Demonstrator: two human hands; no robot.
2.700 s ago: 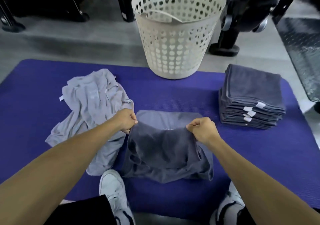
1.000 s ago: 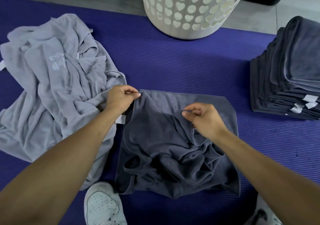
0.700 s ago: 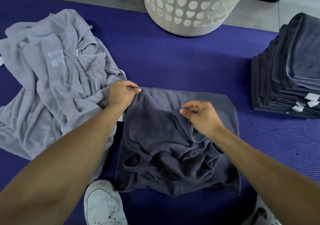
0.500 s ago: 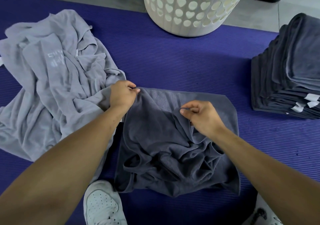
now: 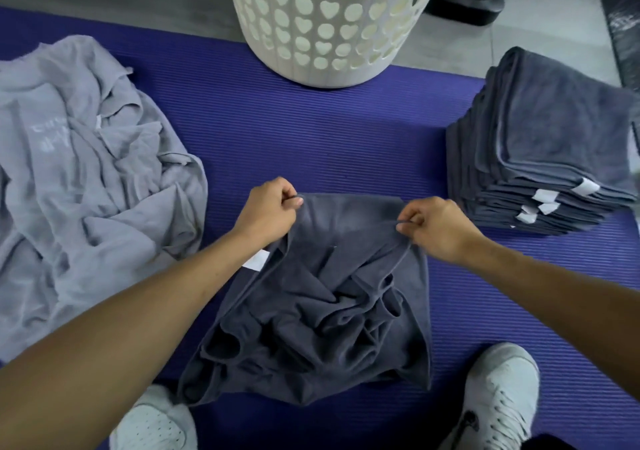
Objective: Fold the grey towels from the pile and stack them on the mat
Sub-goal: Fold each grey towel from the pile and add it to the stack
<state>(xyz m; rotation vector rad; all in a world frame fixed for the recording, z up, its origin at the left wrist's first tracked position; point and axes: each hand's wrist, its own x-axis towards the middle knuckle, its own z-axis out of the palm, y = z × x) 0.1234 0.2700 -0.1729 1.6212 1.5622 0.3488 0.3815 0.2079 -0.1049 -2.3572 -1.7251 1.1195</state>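
A: Where was the dark grey towel [image 5: 311, 311] at that moment?

B: It lay on the purple mat [image 5: 311, 138], right in front of the person and between their two white shoes [image 5: 498, 390]. Its far edge was lifted and stretched between the hands, while the near part sat bunched in deep wrinkles.

A: And the hands?

B: The left hand [image 5: 266, 212] pinched the far left corner, its fingers [image 5: 291, 200] curled tight on the cloth. The right hand [image 5: 436, 228] pinched the far right corner in the same way. Neither was spread.

A: What was around it?

B: A loose pile of light grey towels [image 5: 86, 190] lay to the left, just beside the left arm. A neat stack of folded dark towels [image 5: 540, 145] stood to the right on the mat, apart from the one being worked. A white basket [image 5: 329, 24] with heart-shaped holes stood at the far edge of the mat.

A: What could have gone wrong from there?

B: I'd judge the bunched middle was the risk. If the edge were laid down without the creases pulled out, the fold would trap them and sit lumpy on the stack. An uneven pull from one corner could also skew the edges, and a slipped pinch would drop that corner.
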